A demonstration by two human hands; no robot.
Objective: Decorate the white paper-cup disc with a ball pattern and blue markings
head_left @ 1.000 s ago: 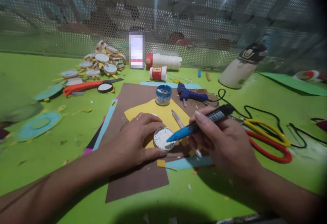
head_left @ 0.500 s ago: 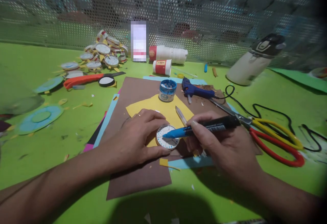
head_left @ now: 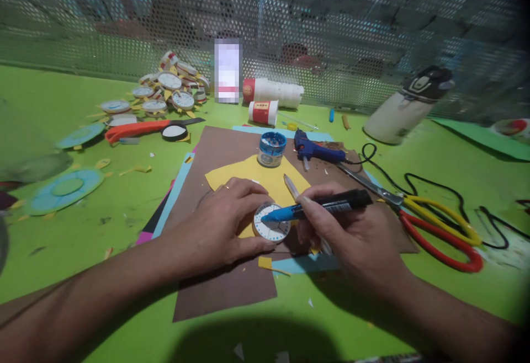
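Observation:
My left hand (head_left: 219, 225) curls round a small white round disc (head_left: 271, 229) marked with blue dots and lines, holding it down on the yellow paper (head_left: 256, 178). My right hand (head_left: 351, 236) grips a blue-tipped black marker (head_left: 318, 207), its tip touching the left part of the disc's face. Both rest on a brown sheet (head_left: 223, 291) laid over coloured papers on the green table (head_left: 83, 241).
A blue-lidded jar (head_left: 271, 149), a blue glue gun (head_left: 317, 152) with black cord and red-and-yellow scissors (head_left: 434, 222) lie to the right. Far left are a pile of finished discs (head_left: 169, 90), an orange cutter (head_left: 132, 129) and blue paper rings (head_left: 62, 189). Paper cups (head_left: 271, 92), white bottle (head_left: 403, 112), mesh wall behind.
The marker has tilted flatter and its tip has slid left across the disc's face. My left hand stays in place on the disc. The camera view shifted slightly.

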